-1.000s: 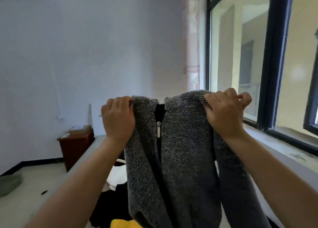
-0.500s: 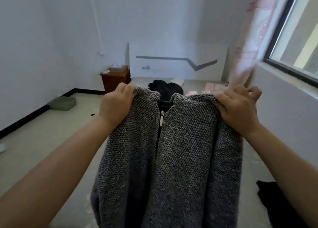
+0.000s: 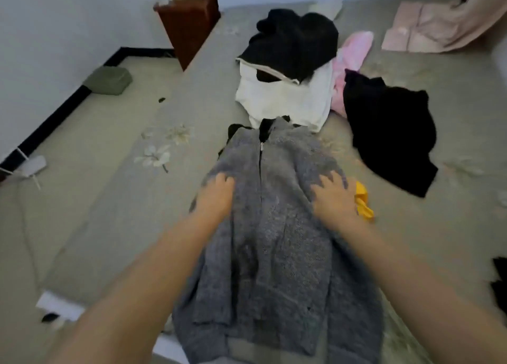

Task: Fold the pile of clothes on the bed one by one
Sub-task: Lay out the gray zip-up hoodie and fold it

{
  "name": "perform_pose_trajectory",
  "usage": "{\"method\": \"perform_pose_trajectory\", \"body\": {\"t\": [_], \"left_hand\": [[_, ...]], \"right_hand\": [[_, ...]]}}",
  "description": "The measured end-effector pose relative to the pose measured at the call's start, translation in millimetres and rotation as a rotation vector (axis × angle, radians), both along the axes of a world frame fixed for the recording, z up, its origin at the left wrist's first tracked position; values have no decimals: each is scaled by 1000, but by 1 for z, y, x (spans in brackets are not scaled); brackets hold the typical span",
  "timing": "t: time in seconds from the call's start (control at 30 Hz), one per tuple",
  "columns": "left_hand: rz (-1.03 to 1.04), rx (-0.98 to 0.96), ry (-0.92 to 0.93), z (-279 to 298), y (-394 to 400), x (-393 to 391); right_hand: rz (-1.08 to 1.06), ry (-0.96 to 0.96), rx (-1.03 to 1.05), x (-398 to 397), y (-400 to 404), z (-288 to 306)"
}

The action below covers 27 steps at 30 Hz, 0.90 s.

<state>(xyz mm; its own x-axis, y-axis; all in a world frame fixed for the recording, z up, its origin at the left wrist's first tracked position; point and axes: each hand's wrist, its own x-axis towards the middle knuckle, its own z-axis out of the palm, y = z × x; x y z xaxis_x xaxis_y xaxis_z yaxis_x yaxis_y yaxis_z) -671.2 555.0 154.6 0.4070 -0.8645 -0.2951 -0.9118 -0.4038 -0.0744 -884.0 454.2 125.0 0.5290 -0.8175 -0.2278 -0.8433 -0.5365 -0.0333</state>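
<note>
A home bedroom is shown. A bed point(image 3: 452, 240) covered by a floral sheet is seen across the middle, with clothes point(image 3: 288, 70) strewn toward twelve o'clock. A small reddish-brown nightstand point(image 3: 189, 26) is set against white walls at eleven o'clock, a green cushion point(image 3: 108, 80) is left on the floor at ten o'clock.

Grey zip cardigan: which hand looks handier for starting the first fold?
Probably left. The left hand lies flat by the grey cardigan's outer edge, over bare bed; the right hand sits beside a yellow garment.
</note>
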Motion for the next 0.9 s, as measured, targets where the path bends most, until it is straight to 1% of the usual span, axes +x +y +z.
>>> {"method": "perform_pose_trajectory", "body": {"t": [0.07, 0.13, 0.2, 0.27, 0.4, 0.47, 0.53, 0.6, 0.67, 0.7, 0.73, 0.8, 0.83, 0.87, 0.9], "left_hand": [[79, 192, 88, -57, 27, -11], [193, 277, 175, -103, 56, -16], [287, 291, 202, -139, 81, -20], [351, 280, 185, -166, 101, -23], [415, 262, 199, -197, 134, -22], [388, 260, 270, -203, 146, -20], [349, 192, 358, -203, 155, -17], [302, 81, 409, -199, 167, -8], [288, -18, 417, -191, 185, 5], [287, -26, 424, -188, 195, 10], [290, 4, 443, -185, 206, 13], [253, 147, 458, -185, 225, 10], [249, 224, 428, -187, 234, 6], [260, 236, 385, -186, 238, 0], [308, 175, 366, -184, 240, -6]], "right_hand": [[4, 98, 157, -14, 29, -55], [-27, 153, 244, -28, 55, -99], [-75, 211, 274, -39, 80, -134], [-138, 251, 277, -48, 105, -163], [-225, 306, 306, -55, 148, -198], [-255, 270, 345, -49, 159, -203], [-268, 160, 359, -48, 161, -203], [-226, 63, 304, -59, 155, -194], [-202, -13, 202, -84, 145, -176], [-208, -11, 174, -101, 141, -167], [-223, 35, 165, -119, 137, -160], [-269, 228, 198, -147, 134, -152], [-301, 302, 214, -155, 135, -148], [-334, 323, 227, -156, 138, -147], [-340, 293, 228, -151, 144, -146]]}}
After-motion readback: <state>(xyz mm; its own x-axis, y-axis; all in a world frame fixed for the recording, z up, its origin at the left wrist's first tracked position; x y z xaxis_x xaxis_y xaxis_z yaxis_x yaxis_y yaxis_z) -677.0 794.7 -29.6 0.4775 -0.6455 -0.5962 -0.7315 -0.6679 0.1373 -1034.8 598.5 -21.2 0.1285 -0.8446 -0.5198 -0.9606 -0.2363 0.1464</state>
